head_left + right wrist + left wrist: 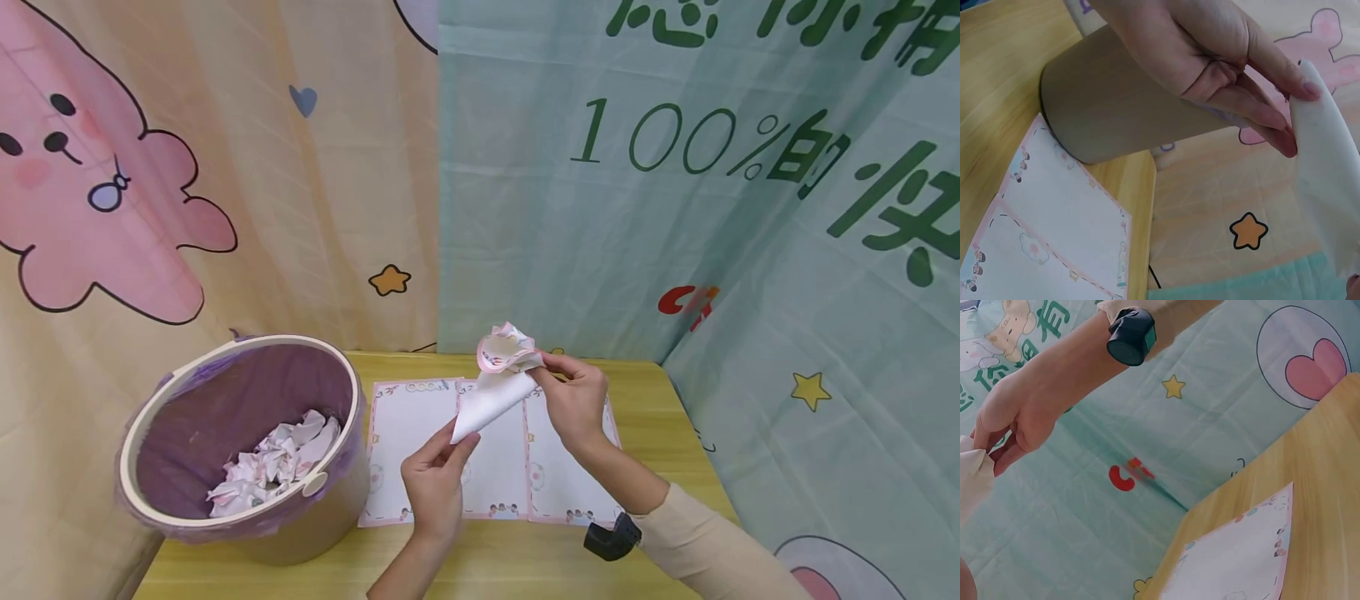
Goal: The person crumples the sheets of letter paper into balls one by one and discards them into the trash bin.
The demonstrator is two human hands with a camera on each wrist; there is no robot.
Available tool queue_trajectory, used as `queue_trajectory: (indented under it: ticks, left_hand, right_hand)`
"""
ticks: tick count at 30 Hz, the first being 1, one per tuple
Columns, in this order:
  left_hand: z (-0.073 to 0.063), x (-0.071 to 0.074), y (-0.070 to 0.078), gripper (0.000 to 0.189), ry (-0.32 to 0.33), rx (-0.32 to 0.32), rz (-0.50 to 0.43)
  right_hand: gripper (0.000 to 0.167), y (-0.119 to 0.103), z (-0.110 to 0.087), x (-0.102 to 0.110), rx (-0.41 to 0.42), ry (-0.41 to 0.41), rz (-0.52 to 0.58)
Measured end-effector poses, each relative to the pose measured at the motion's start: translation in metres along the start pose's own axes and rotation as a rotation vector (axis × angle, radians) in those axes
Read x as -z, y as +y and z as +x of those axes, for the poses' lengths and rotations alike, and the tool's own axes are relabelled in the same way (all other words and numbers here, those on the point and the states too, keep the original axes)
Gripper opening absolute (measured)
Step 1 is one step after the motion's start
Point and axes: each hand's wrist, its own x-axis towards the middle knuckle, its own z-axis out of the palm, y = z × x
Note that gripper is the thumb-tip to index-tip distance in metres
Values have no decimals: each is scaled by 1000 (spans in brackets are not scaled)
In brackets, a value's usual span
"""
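A sheet of paper (491,404), white outside with a pink printed border, is rolled into a cone and crumpled at its wide upper end. My left hand (437,479) pinches the cone's narrow lower tip between thumb and fingers. At the flared end, my right hand (576,400) grips the paper's edge. The right wrist view shows the left hand (1216,69) and its thumb pressed on the paper (1329,162). In the left wrist view, the right hand (1019,419) holds the paper's other end (972,475).
Several pink-bordered sheets (408,450) lie side by side on the wooden table (645,425) under the hands. On the left stands a beige bin (300,537) with a purple liner (195,450) and crumpled paper (277,462) inside. Printed curtains (525,233) hang behind and at the right.
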Motion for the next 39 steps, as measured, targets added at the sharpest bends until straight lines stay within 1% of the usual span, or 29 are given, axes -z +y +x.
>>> queue_trajectory:
  ticks: [2, 7, 12, 17, 23, 26, 30, 33, 35, 37, 39]
  left_hand:
    - [3, 1, 1, 18, 13, -11, 1]
    - [13, 6, 4, 16, 45, -16, -24]
    - [24, 8, 7, 15, 63, -26, -13]
    - [34, 10, 11, 11, 44, -57, -5]
    - [42, 11, 14, 14, 34, -39, -8]
    - [46, 11, 16, 15, 9, -58, -3]
    - [52, 11, 20, 9, -59, -116, -34]
    - [58, 11, 22, 8, -101, -139, -34]
    - [63, 11, 22, 6, -114, -134, 8]
    - [67, 12, 23, 6, -127, -110, 49]
    - [72, 12, 24, 8, -145, -71, 81]
  right_hand:
    - [14, 1, 0, 0, 4, -16, 12]
    - [16, 2, -2, 1, 15, -85, 46]
    - [17, 1, -5, 3, 36, -146, 24]
    - [17, 0, -7, 4, 34, -186, 28]
    - [15, -3, -7, 6, 47, -228, 63]
    - [15, -3, -7, 7, 37, -239, 58]
    - [14, -6, -6, 8, 14, -243, 34]
    - [14, -8, -6, 9, -7, -268, 31]
    - [15, -8, -5, 10, -24, -294, 44]
    - [16, -8, -4, 11, -40, -319, 54]
    - [16, -8, -4, 12, -51, -343, 65]
